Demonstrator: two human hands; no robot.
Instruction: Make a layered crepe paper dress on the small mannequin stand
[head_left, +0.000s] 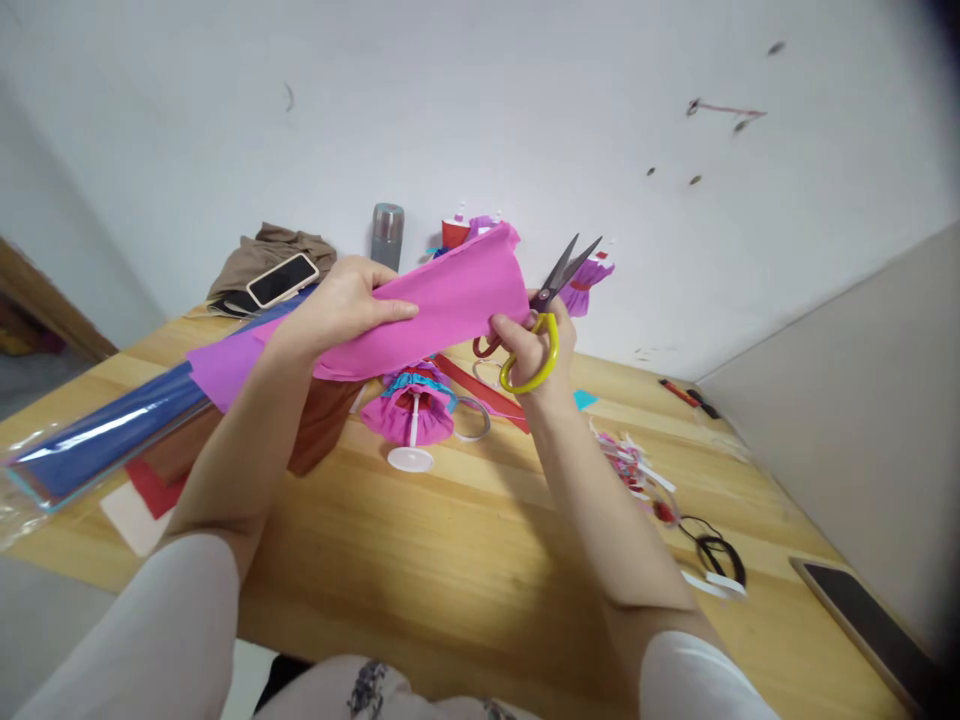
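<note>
While the left hand (pixel 360 305) pinches a bright pink, folded paper sheet (pixel 450 295) above the wooden tabletop (pixel 360 540), the right hand (pixel 544 350) grips its end and yellow-handled metal scissors (pixel 551 295).

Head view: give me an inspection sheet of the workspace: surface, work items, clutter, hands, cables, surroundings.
Surface: wooden tabletop, pale, grain visible.
Work items: pink sheet, held up; scissors, blades spread, pointing away from the person; ruffled piece on a white stand, upright.
Clutter: paper scraps at right; wrapped blue roll at left; phone on brown cloth.
Hands: left hand grips the sheet; right hand holds the scissors and the sheet's edge.
Cables: black loop at right, cable or not unclear.
Surroundings: pale wall with dark marks; grey bottle before it.
</note>
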